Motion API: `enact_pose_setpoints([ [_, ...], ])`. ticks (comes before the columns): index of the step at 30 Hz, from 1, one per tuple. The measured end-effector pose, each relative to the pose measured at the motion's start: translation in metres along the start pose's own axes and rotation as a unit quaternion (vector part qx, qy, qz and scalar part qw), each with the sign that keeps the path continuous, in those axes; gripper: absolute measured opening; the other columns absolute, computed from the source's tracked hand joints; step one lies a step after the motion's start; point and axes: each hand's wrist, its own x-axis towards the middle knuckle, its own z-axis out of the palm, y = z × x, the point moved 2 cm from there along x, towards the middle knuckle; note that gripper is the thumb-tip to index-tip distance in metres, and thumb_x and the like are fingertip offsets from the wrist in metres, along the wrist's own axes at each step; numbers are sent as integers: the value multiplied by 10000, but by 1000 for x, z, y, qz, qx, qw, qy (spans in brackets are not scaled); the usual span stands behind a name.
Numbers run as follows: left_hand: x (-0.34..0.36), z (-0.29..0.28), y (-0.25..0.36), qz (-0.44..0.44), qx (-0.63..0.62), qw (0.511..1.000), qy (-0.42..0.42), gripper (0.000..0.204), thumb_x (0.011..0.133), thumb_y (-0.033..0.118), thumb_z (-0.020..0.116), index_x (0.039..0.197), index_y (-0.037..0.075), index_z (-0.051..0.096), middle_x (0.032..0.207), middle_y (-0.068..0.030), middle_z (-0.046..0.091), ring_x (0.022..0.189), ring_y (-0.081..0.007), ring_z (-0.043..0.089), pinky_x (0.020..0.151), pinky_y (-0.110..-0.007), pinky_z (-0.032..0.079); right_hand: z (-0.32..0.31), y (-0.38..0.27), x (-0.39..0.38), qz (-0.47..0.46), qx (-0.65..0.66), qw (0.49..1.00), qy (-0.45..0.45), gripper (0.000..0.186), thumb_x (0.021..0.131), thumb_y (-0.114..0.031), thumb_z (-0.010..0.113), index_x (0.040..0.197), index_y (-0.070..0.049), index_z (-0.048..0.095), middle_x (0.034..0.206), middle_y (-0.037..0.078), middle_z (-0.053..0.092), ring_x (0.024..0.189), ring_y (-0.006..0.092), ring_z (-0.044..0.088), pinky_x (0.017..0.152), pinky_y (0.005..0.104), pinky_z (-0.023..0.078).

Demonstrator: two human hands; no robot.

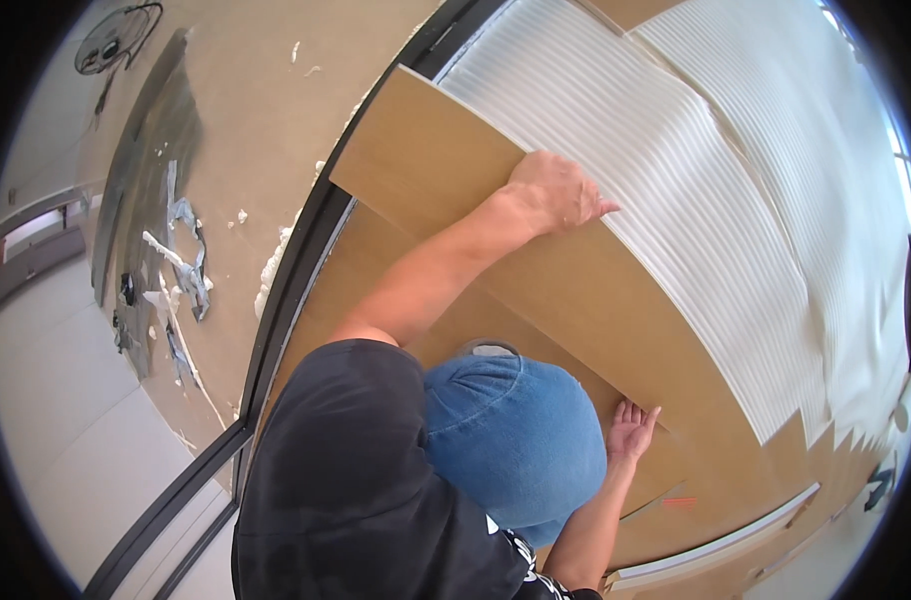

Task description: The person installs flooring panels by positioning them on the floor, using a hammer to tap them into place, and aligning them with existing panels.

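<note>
The brown plank (pixel 596 290) is the thing between both hands: its left end lies across the black floor frame (pixel 291 300), with a white ribbed sheet (pixel 696 150) beyond its far edge and brown boards (pixel 666 540) on its near side. At the plank's far edge the left hand (pixel 556 195) is partly closed, back up, thumb pointing out past the edge; the other fingertips are hidden, so I cannot tell whether it grips or only presses. The right hand (pixel 631 435) is open, palm showing, with its fingertips at the plank's near edge, farther right. With one hand on each long edge, the hold looks meant to steer the plank and keep it from twisting; the right palm may also be bearing some weight. The ribbed sheet is presumably spread there as a layer beneath the boards, and the plank's end overlapping the frame suggests it is not yet seated. As for containers, I can make out none near the plank. Well left of it, past the frame, loose grey and white scraps (pixel 191 275) lie uncontained on the floor.
</note>
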Motion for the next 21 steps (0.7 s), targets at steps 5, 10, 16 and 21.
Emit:
enact_pose_setpoints([
  [5, 16, -4, -1, 51, 7, 999, 9, 585, 1045, 600, 448, 792, 193, 786, 913, -50, 773, 929, -289, 719, 811, -411, 566, -18, 3, -5, -49, 77, 993, -72, 360, 1022, -434, 646, 1203, -124, 674, 1163, -1, 699, 1053, 159, 635, 902, 312, 531],
  [10, 46, 54, -5, 33, -12, 998, -57, 587, 1038, 631, 429, 885, 209, 807, 952, -50, 775, 952, -306, 713, 860, -413, 567, -23, -21, -22, -109, 48, 992, -47, 321, 1041, -396, 627, 1193, -118, 674, 1129, 14, 723, 982, 160, 655, 821, 304, 549],
  [16, 42, 71, -30, 5, -41, 998, -43, 581, 1024, 647, 446, 894, 208, 804, 971, -68, 772, 1000, -316, 701, 900, -430, 558, -28, -8, -13, -102, 4, 993, -52, 331, 1051, -399, 611, 1198, -107, 664, 1131, 12, 717, 972, 145, 647, 785, 291, 533],
  [21, 41, 75, -41, 5, -37, 999, -18, 572, 1025, 643, 450, 884, 212, 799, 915, -74, 767, 963, -319, 704, 893, -434, 558, -21, 5, -5, -98, 20, 994, -40, 328, 1057, -386, 605, 1223, -106, 648, 1152, 11, 709, 978, 152, 645, 785, 295, 533],
])
